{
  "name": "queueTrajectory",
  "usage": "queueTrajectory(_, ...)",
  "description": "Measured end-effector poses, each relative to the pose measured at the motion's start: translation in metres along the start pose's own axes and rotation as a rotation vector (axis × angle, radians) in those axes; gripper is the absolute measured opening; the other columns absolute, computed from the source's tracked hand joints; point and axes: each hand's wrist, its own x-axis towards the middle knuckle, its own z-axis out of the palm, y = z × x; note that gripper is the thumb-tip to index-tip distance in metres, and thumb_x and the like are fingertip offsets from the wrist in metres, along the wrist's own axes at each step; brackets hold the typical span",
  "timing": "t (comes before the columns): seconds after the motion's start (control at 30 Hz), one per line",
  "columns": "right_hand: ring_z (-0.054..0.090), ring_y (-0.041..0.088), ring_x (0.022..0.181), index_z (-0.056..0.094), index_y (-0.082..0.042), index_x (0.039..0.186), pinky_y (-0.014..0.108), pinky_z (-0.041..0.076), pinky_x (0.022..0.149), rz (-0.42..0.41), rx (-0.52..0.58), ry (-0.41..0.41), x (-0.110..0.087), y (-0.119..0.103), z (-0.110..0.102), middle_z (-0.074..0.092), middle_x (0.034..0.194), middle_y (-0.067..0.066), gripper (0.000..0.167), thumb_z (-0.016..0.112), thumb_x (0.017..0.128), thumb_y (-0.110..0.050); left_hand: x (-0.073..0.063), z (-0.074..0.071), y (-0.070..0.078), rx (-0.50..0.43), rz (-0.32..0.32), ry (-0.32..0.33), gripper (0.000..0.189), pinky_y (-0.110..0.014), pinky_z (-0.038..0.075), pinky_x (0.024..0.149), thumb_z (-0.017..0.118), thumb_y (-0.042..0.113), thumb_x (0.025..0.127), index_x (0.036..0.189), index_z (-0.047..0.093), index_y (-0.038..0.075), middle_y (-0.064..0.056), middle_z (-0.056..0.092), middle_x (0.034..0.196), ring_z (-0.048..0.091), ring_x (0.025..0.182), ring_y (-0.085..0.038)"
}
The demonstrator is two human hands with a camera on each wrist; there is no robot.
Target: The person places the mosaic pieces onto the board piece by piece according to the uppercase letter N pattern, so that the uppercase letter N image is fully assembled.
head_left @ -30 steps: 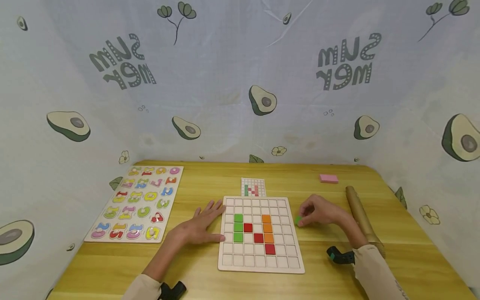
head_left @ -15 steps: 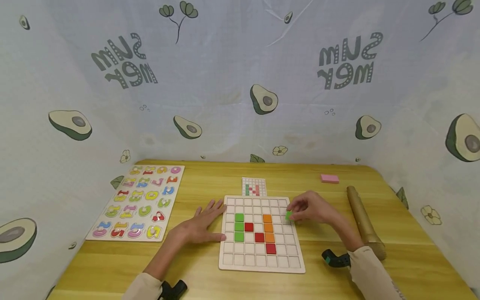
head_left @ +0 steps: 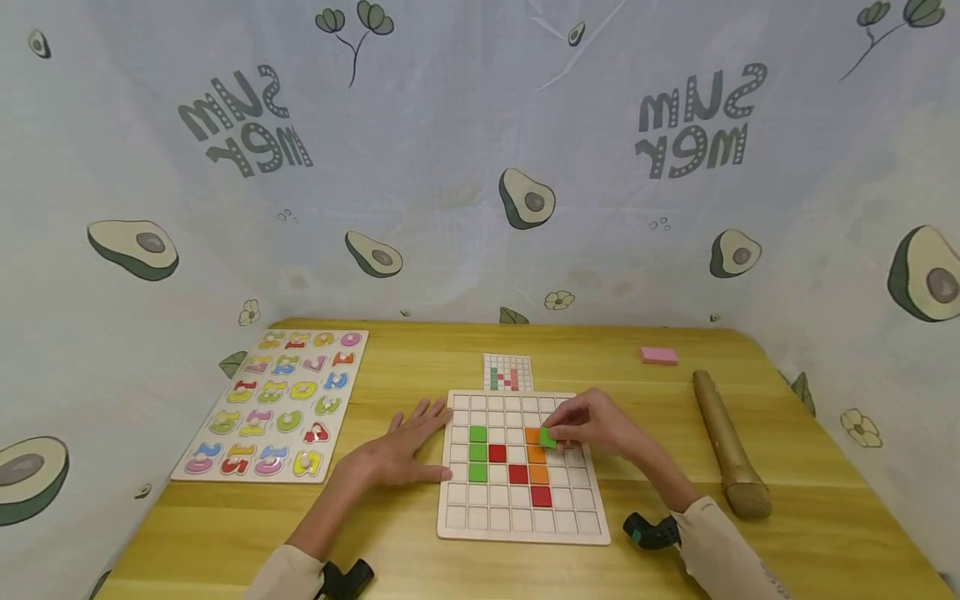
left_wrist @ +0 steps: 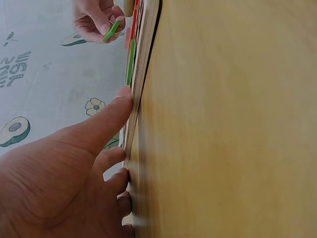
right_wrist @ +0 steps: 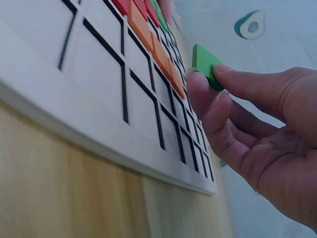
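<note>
A white grid board [head_left: 492, 520] lies on the table with green, red and orange square tiles in some of its cells. My right hand [head_left: 600, 423] pinches a green square tile [right_wrist: 206, 66] between thumb and fingers, held above the board just right of the orange tiles [head_left: 537, 454]. In the right wrist view the tile is tilted and raised over the grid. My left hand [head_left: 397, 450] rests at the board's left edge with fingers spread, thumb tip and fingertips touching the rim. Behind the board lies a small pattern card [head_left: 507, 372] printed with a coloured grid.
At the left is a number puzzle board [head_left: 273, 407] with colourful numerals. A pink block [head_left: 658, 356] sits at the back right, and a gold microphone-shaped object [head_left: 729, 446] lies to the right of my right arm. A patterned cloth [head_left: 450, 167] hangs behind the table.
My right hand has carried the green tile leftward from beside the board's right edge to over the cells by the orange tiles. The left hand has stayed in place.
</note>
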Motion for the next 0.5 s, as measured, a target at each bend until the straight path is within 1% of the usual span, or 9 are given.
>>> queueTrajectory(0.17, 0.074, 0.027, 0.066, 0.081, 0.007, 0.1, 0.023, 0.057, 0.057, -0.006, 0.049, -0.019, 0.003, -0.003, 0.013, 0.079, 0.087, 0.015, 0.007, 0.077, 0.097, 0.003, 0.0, 0.0, -0.001, -0.006, 0.004, -0.001, 0.094, -0.062, -0.003, 0.133, 0.076, 0.042, 0.101, 0.173, 0.024, 0.011, -0.009, 0.008, 0.182, -0.001, 0.168, -0.034)
queueTrajectory(0.23, 0.074, 0.027, 0.065, 0.08, 0.008, 0.101, 0.024, 0.056, 0.055, -0.01, 0.068, -0.029, 0.003, -0.005, 0.017, 0.078, 0.085, 0.017, 0.007, 0.076, 0.097, 0.003, 0.0, 0.001, -0.001, -0.006, 0.004, -0.002, 0.094, -0.062, -0.003, 0.133, 0.076, 0.042, 0.102, 0.173, 0.024, 0.011, -0.01, 0.008, 0.182, -0.001, 0.168, -0.034)
queueTrajectory(0.3, 0.073, 0.025, 0.064, 0.081, 0.007, 0.101, 0.023, 0.053, 0.054, -0.008, 0.075, -0.026, 0.004, -0.006, 0.02, 0.078, 0.085, 0.016, 0.007, 0.076, 0.097, 0.003, -0.001, 0.001, 0.0, -0.005, 0.003, -0.004, 0.094, -0.062, -0.003, 0.133, 0.076, 0.042, 0.101, 0.173, 0.024, 0.011, -0.01, 0.008, 0.182, -0.002, 0.168, -0.034)
queueTrajectory(0.4, 0.072, 0.025, 0.064, 0.081, 0.007, 0.1, 0.022, 0.051, 0.053, -0.014, 0.081, -0.019, 0.004, -0.009, 0.025, 0.079, 0.083, 0.015, 0.006, 0.078, 0.096, 0.002, -0.001, 0.0, 0.0, -0.005, 0.001, -0.001, 0.094, -0.062, -0.002, 0.133, 0.076, 0.042, 0.101, 0.173, 0.025, 0.011, -0.01, 0.008, 0.182, -0.001, 0.168, -0.034)
queueTrajectory(0.5, 0.074, 0.027, 0.065, 0.081, 0.008, 0.098, 0.021, 0.052, 0.055, -0.026, 0.092, -0.026, 0.005, -0.012, 0.03, 0.079, 0.081, 0.016, 0.006, 0.078, 0.096, 0.003, -0.002, 0.0, 0.001, -0.009, 0.001, 0.002, 0.094, -0.063, -0.002, 0.133, 0.076, 0.042, 0.101, 0.173, 0.025, 0.01, -0.011, 0.009, 0.182, 0.0, 0.168, -0.035)
